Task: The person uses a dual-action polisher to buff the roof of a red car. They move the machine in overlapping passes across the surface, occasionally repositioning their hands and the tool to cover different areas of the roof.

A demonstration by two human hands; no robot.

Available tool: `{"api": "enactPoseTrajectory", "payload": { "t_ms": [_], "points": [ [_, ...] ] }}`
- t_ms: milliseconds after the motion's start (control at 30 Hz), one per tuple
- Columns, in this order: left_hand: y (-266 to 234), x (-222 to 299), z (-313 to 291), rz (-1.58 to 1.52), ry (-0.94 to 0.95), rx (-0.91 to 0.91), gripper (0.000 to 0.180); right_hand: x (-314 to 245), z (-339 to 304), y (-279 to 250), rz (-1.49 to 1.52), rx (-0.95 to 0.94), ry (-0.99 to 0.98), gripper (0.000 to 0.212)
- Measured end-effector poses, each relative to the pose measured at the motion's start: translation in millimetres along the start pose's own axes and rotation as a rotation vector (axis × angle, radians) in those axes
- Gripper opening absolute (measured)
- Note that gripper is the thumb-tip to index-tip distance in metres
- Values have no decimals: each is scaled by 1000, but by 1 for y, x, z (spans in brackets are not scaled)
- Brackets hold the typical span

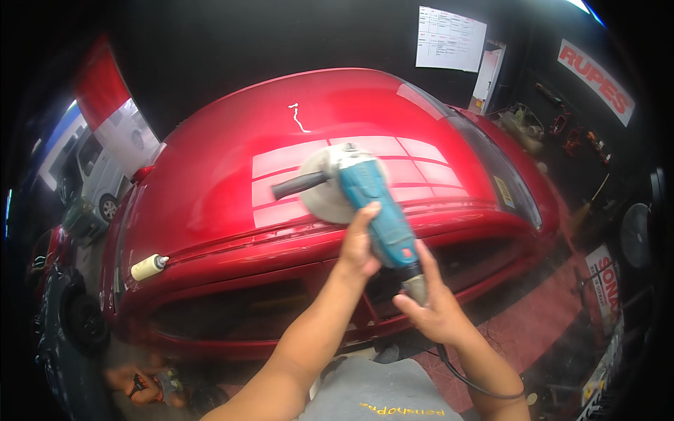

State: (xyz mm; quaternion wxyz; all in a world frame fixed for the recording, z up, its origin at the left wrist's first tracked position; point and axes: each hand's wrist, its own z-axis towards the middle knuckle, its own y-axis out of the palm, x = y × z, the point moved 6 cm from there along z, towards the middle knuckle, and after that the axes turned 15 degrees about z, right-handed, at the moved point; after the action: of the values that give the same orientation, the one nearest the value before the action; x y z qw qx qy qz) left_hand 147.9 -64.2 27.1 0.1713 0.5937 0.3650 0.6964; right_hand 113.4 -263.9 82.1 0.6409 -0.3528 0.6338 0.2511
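Observation:
A teal electric polisher is held over the red car roof by both my hands. My left hand is closed round the middle of its body, thumb on the side. Closed round the rear end by the cord is my right hand. The polisher's pale round pad faces the roof; whether it touches cannot be told. A black side handle sticks out to the left, ungripped. Farther along the roof lies a thin white squiggle of liquid. A cream-coloured bottle rests on its side at the roof's left near edge.
The power cord hangs past my right forearm. Along the near side runs the car's dark side window; the windscreen is at right. A wheel stands lower left. Paper sheets hang on the dark back wall.

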Motion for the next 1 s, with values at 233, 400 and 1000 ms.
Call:
{"api": "enactPoseTrajectory", "payload": {
  "t_ms": [233,400,1000],
  "points": [
    [88,-94,60,-34,-246,-188,50,8,-39,-67,176,333,97,102],
    [78,-84,42,-43,-195,-147,51,2,-45,-57,173,278,154,102],
    [-148,175,-76,14,371,238,68,-48,118,158,146,-557,-35,107]
  ]
}}
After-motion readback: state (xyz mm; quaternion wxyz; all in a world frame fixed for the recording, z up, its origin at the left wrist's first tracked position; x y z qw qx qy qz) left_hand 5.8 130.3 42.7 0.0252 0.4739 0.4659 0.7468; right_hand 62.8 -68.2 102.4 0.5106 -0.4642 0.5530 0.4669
